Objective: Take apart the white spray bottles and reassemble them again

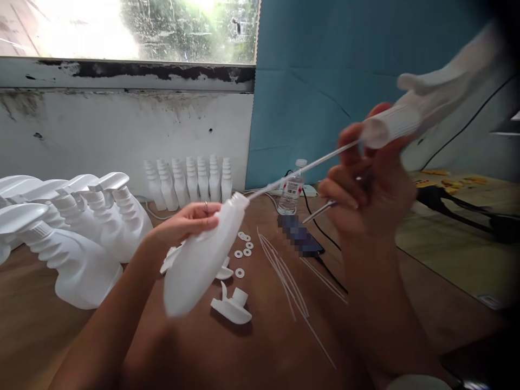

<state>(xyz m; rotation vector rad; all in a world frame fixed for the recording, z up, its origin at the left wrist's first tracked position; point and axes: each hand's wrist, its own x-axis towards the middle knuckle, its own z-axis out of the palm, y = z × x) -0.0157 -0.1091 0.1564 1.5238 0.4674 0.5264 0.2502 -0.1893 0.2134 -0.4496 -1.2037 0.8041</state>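
Observation:
My left hand is closed around a white plastic spray bottle, which is tilted with its open neck toward the upper right. Up at the right, my right hand grips a white trigger spray head, slightly blurred. A thin white dip tube runs from the spray head down to the bottle's mouth; its lower end appears to be just inside the neck. A slim metal tool also sticks out of my right hand, its kind partly hidden by the fingers. Below the bottle lies a loose spray head.
Several bottles with spray heads stand at left. Several bottles without heads line the wall. White washers and loose tubes lie mid-table, near a phone with a cable and a water bottle.

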